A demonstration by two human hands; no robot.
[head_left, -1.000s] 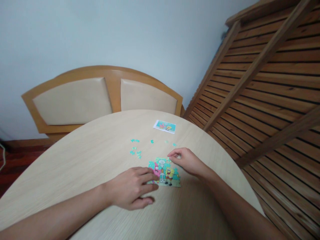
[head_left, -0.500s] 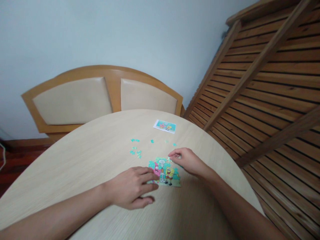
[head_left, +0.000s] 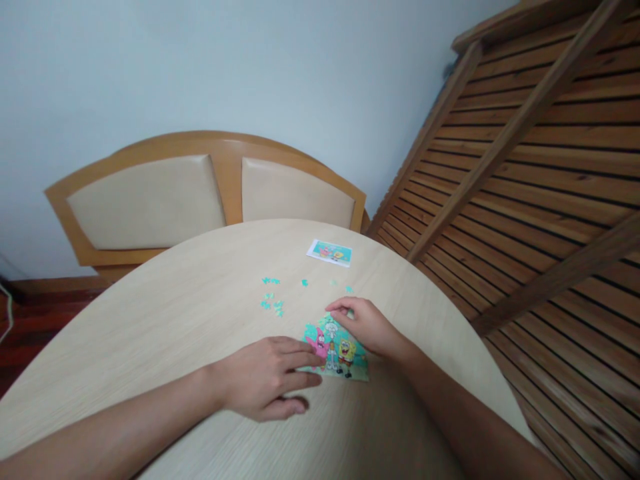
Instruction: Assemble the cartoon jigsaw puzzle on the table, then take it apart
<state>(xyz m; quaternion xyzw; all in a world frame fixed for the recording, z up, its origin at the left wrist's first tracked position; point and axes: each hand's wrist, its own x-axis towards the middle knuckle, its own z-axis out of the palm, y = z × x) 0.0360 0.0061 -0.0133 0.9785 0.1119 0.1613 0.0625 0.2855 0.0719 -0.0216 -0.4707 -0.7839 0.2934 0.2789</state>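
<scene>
I see the left hand (head_left: 273, 377) nearest, fingers loosely spread, their tips over the left side of the assembled puzzle (head_left: 333, 353), which lies flat on the round table (head_left: 190, 320). At the puzzle's far edge, the right hand (head_left: 363, 323) curls thumb and forefinger close together; I can't tell whether they pinch anything. Beyond I make out scattered loose pieces (head_left: 265, 305), then a picture card (head_left: 330, 253), then a padded backrest (head_left: 230, 190).
</scene>
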